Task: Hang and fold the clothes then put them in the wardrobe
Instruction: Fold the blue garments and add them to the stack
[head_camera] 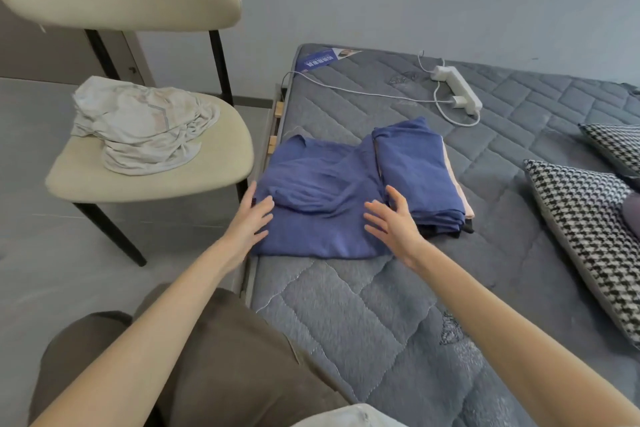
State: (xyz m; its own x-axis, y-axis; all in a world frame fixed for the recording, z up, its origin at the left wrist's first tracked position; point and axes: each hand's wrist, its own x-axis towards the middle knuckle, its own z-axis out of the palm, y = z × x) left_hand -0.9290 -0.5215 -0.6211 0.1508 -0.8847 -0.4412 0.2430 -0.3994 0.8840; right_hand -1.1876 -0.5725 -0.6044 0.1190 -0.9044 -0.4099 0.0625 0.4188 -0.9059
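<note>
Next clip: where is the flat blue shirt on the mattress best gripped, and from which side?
Probably at its two near hem corners, approached from the person's side. The blue shirt lies flat with that hem straight and free, while its right edge abuts the folded stack. The open left hand and right hand are near those corners.

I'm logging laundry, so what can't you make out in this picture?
Head view:
- Stack: lower garments hidden under folded blue piece; only pink and black edges show.
- Pale clothes on chair: crumpled, count unclear.
- Mattress label: print too small.
- Houndstooth pillow: cut off by right edge.
</note>
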